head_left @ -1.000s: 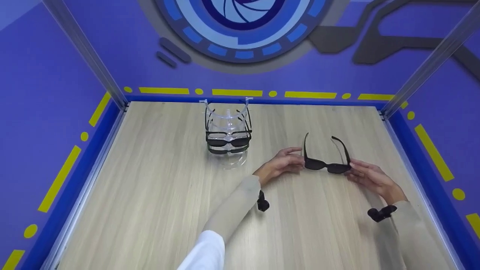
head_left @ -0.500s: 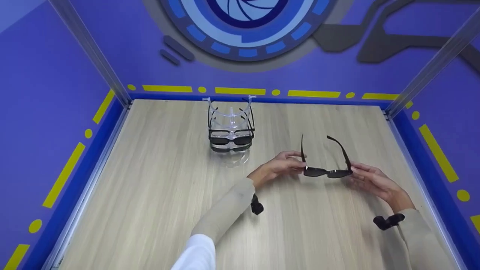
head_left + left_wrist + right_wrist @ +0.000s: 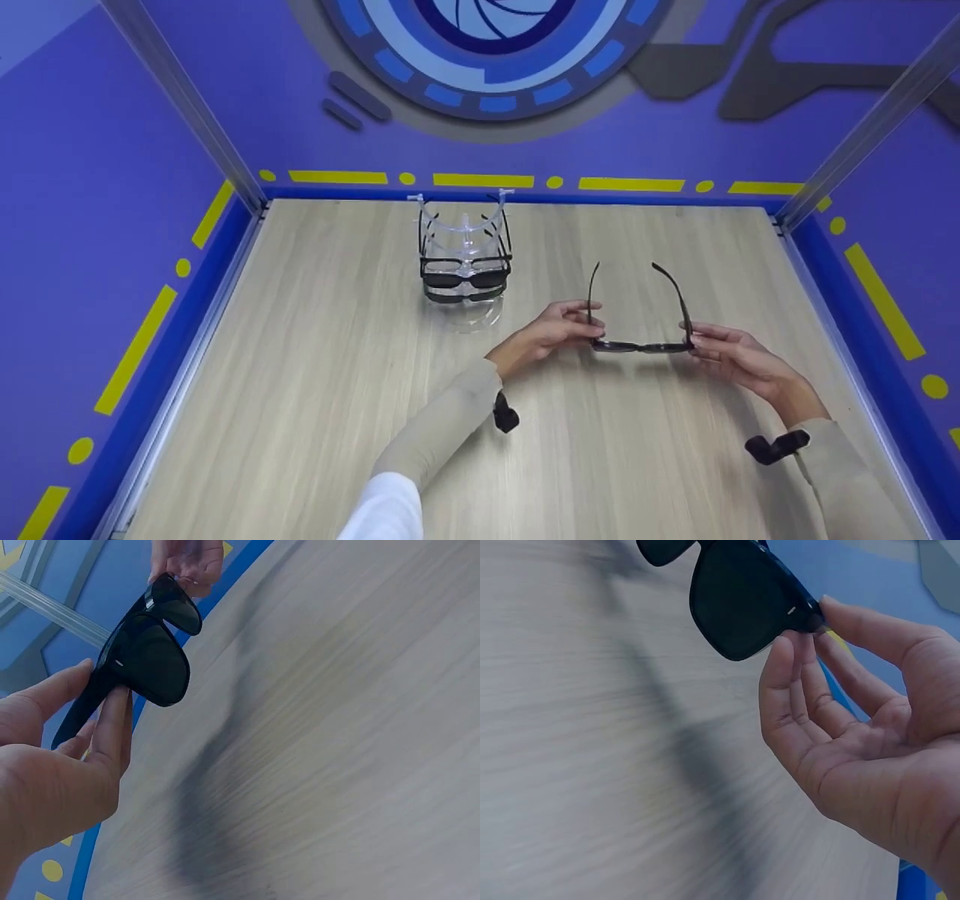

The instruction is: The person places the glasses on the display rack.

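Observation:
Both hands hold one pair of black sunglasses (image 3: pixel 619 346) over the right part of the table, temples unfolded and reaching toward the back wall. My left hand (image 3: pixel 551 332) pinches the left hinge corner between thumb and fingers; the left wrist view shows the dark lens (image 3: pixel 150 660) beyond those fingertips. At the opposite corner, my right hand (image 3: pixel 742 358) pinches the frame by its hinge, with a dark lens (image 3: pixel 739 600) beside the fingers in the right wrist view. The lenses now face mostly downward, so the head view shows the front nearly edge-on.
A clear plastic display stand (image 3: pixel 466 232) stands at the back, left of the hands. It carries several eyeglasses, among them dark-lensed sunglasses (image 3: pixel 465 280). Blue printed walls (image 3: pixel 480 142) and metal corner posts (image 3: pixel 847 135) bound the wooden table (image 3: pixel 300 360).
The sunglasses have tipped so their front, earlier showing the lenses, now appears edge-on. Both hands keep their pinch, and the glasses have shifted slightly left.

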A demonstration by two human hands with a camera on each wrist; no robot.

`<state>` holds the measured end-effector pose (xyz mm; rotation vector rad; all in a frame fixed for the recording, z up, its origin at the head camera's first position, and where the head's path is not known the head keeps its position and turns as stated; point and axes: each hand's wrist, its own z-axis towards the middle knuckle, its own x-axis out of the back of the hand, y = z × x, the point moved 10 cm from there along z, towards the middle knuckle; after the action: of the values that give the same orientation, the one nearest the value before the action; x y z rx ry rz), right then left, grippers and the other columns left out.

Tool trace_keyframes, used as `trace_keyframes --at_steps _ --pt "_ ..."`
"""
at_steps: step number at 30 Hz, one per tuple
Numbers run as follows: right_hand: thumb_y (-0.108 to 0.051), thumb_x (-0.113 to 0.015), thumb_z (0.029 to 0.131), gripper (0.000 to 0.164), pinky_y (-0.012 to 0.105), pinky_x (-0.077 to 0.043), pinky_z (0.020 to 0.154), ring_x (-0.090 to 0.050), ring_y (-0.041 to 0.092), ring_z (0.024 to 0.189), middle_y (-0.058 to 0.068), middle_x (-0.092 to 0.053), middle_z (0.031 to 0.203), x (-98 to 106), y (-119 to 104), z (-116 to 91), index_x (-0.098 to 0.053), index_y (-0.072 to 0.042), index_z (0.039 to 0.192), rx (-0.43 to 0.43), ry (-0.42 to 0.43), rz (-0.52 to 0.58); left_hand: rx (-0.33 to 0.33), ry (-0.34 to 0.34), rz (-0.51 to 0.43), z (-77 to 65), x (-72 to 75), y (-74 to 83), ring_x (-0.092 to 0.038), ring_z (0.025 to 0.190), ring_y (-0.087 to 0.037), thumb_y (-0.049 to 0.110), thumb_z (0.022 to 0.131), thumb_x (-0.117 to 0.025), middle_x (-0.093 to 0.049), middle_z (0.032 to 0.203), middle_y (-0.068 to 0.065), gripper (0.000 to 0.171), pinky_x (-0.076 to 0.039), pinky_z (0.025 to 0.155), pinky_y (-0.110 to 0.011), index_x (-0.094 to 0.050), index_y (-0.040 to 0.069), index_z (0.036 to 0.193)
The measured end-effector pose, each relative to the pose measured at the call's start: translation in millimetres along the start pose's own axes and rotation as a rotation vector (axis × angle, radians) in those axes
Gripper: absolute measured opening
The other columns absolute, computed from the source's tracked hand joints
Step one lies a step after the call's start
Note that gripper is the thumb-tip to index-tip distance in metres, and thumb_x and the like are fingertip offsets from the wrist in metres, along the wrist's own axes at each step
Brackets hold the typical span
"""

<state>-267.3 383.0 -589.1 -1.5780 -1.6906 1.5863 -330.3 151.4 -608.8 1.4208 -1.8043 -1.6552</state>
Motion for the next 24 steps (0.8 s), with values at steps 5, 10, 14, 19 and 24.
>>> trace_keyframes --at_steps 5,10,14,19,24 --pt "0.003 -0.042 0.107 0.042 0.026 -0.06 0.092 -0.072 0.01 0.099 -0.002 -0.076 0.115 -6 1 1 -0.068 -0.018 0.132 -0.016 0.004 -0.015 -0.002 0.038 0.04 -5.0 6.9 7.0 -0.072 0.083 -0.012 -0.014 0.087 -0.07 -0.073 0.094 -0.003 0.063 -0.063 0.086 -0.031 -0.052 -0.002 0.145" --pt "0.001 -0.043 0.107 0.042 0.025 -0.059 0.092 -0.072 0.009 0.1 -0.004 -0.075 0.117 -10 -1 2 -0.066 -0.019 0.135 -0.009 -0.006 -0.049 0.01 0.062 0.071 -11.2 11.0 14.5 -0.073 0.084 -0.015 -0.013 0.087 -0.071 -0.074 0.099 -0.009 0.064 -0.065 0.084 -0.038 -0.053 0.005 0.146" --pt "0.001 -0.043 0.107 0.04 0.026 -0.059 0.094 -0.072 0.009 0.104 -0.001 -0.074 0.118 -16 -4 2 -0.063 -0.016 0.136 0.013 -0.037 -0.071 0.021 0.058 0.092 -16.0 12.5 18.9 -0.073 0.086 -0.015 -0.012 0.086 -0.072 -0.075 0.1 -0.008 0.064 -0.065 0.08 -0.037 -0.053 0.005 0.145" --pt "0.006 -0.043 0.105 0.04 0.027 -0.055 0.104 -0.068 0.01 0.118 0.0 -0.072 0.128 -20 -8 3 -0.061 -0.009 0.138 0.049 -0.04 -0.102 0.034 0.033 0.093 -19.1 13.0 19.9 -0.073 0.085 -0.015 -0.013 0.087 -0.071 -0.071 0.121 -0.026 0.064 -0.065 0.078 -0.035 -0.052 0.003 0.146" --pt "0.01 -0.044 0.103 0.045 0.028 -0.054 0.106 -0.067 0.012 0.122 0.006 -0.069 0.134 -24 -8 3 -0.057 -0.01 0.142 0.067 -0.051 -0.106 0.046 0.029 0.079 -23.6 13.7 18.6 -0.074 0.085 -0.016 -0.014 0.087 -0.07 -0.075 0.105 -0.018 0.063 -0.062 0.089 -0.045 -0.053 0.003 0.145"
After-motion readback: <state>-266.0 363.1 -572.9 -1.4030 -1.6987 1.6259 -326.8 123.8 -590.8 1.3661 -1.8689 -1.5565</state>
